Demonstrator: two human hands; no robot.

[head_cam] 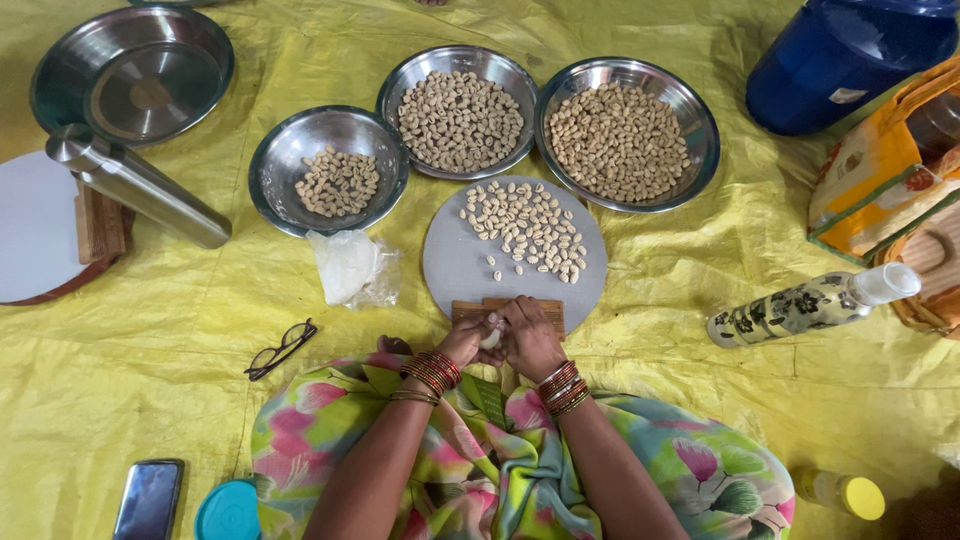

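Centrally, your left hand (468, 338) and right hand (530, 338) pinch one dough piece (491, 338) between closed fingers, near the round board (450, 265).

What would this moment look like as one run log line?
left hand + right hand: pinching dough piece | over ridged wooden block | round board: shaped pieces | three bowls: more pieces

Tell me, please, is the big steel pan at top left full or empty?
Empty: the pan shows only bare shiny metal inside, unlike the three bowls holding pale pieces.
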